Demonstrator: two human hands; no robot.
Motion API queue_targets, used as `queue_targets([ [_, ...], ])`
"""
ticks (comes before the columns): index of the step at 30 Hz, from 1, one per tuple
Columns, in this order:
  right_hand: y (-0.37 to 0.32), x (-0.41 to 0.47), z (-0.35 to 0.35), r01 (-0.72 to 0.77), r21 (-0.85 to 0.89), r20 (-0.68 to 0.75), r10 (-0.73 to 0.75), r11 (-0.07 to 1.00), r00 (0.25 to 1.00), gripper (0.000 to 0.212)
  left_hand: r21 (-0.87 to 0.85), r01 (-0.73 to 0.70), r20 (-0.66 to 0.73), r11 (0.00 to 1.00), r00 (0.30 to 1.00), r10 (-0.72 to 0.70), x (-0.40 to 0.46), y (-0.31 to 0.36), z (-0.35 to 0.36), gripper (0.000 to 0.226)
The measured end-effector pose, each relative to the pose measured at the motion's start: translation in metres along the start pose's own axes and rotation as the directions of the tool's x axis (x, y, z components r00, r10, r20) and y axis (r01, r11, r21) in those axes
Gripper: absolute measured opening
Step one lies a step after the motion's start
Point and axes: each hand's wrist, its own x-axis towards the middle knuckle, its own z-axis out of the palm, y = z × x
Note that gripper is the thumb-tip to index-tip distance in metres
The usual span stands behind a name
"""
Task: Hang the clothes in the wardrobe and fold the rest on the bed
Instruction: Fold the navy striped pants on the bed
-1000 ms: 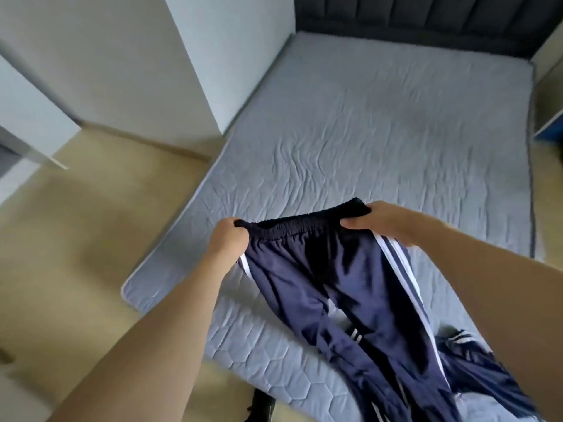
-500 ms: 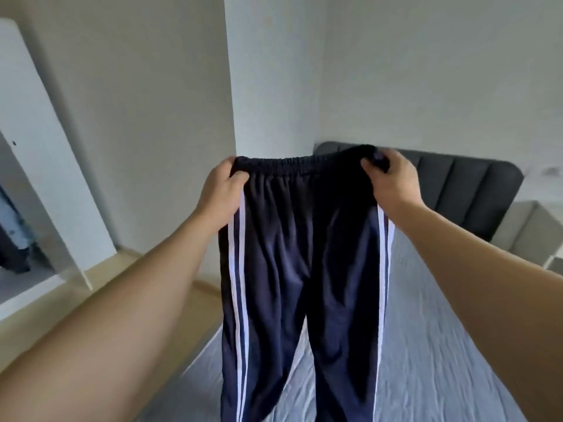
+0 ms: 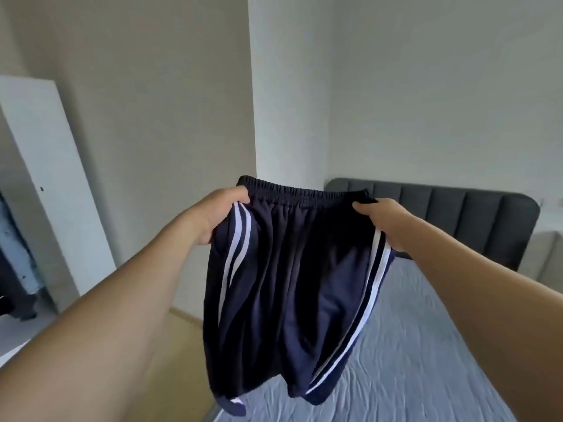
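left hand (image 3: pixel 219 213) fingers: tucked behind the track pants (image 3: pixel 283 269) fabric, only thumb and back of hand show
right hand (image 3: pixel 387 222) fingers: curled behind the waistband corner, grip detail hidden
pants legs: lower part bunched and motion-blurred below the hands, hems can't be made out
bed (image 3: pixel 426 360): near end cut by bottom edge; strip under the pants hidden
headboard (image 3: pixel 457 208): left end behind the waistband, beyond right hand
wardrobe (image 3: pixel 45 178): far left of left hand, cut by frame edge; hanging clothes (image 3: pixel 15 269) inside too dark/blurred to identify
forearms: both cut by frame edges
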Motion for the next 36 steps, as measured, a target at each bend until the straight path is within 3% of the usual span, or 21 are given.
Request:
queue_targets([
  [4,-0.013,0.001,0.018,-0.045,0.050,0.017,0.044,0.998,0.999,0.042,-0.258,-0.137,0.169,0.956,0.968,0.184,-0.014,0.020,0.007,0.019],
  [7,-0.018,0.000,0.034,-0.009,0.138,0.025,0.005,0.990,1.000,0.034,-0.528,-0.199,0.346,0.826,0.837,0.424,-0.018,0.026,0.022,0.051],
  [9,-0.021,-0.001,0.039,0.015,0.137,0.042,-0.021,0.990,0.999,0.031,-0.643,-0.174,0.368,0.746,0.784,0.500,-0.022,0.026,0.032,0.058],
  [12,-0.032,-0.008,0.035,-0.002,0.132,0.129,-0.015,0.991,0.991,0.027,-0.703,-0.215,0.274,0.678,0.798,0.537,-0.025,0.031,0.040,0.036],
  [15,-0.038,-0.013,0.023,-0.049,0.129,0.316,0.005,0.990,0.949,0.024,-0.563,-0.340,0.135,0.753,0.861,0.490,-0.028,0.039,0.023,0.012],
  [18,-0.043,-0.017,0.016,0.013,0.181,0.456,-0.095,0.983,0.885,0.017,-0.008,-0.468,-0.025,0.884,0.883,0.468,-0.022,0.041,-0.005,0.026],
  [20,-0.051,-0.021,0.021,0.078,0.228,0.452,-0.177,0.970,0.874,0.024,0.164,-0.455,0.035,0.875,0.889,0.456,-0.026,0.046,-0.011,0.032],
  [24,-0.068,-0.030,0.041,0.308,0.178,0.338,-0.352,0.935,0.873,0.032,0.251,-0.521,0.238,0.815,0.850,0.470,-0.036,0.057,-0.004,0.013],
  [27,-0.073,-0.040,0.045,0.322,0.187,0.288,-0.365,0.928,0.885,0.039,0.406,-0.495,0.185,0.768,0.867,0.462,-0.035,0.054,-0.006,0.022],
  [29,-0.074,-0.045,0.044,0.306,0.225,0.334,-0.368,0.925,0.867,0.021,0.424,-0.499,0.146,0.756,0.861,0.487,-0.033,0.048,-0.009,0.031],
  [33,-0.072,-0.054,0.042,0.388,0.116,0.462,-0.396,0.914,0.794,0.056,0.356,-0.544,0.044,0.760,0.822,0.568,-0.032,0.045,-0.010,0.033],
  [36,-0.073,-0.060,0.047,0.459,0.075,0.387,-0.450,0.885,0.805,0.037,0.353,-0.551,-0.049,0.756,0.796,0.603,-0.027,0.047,-0.007,0.036],
])
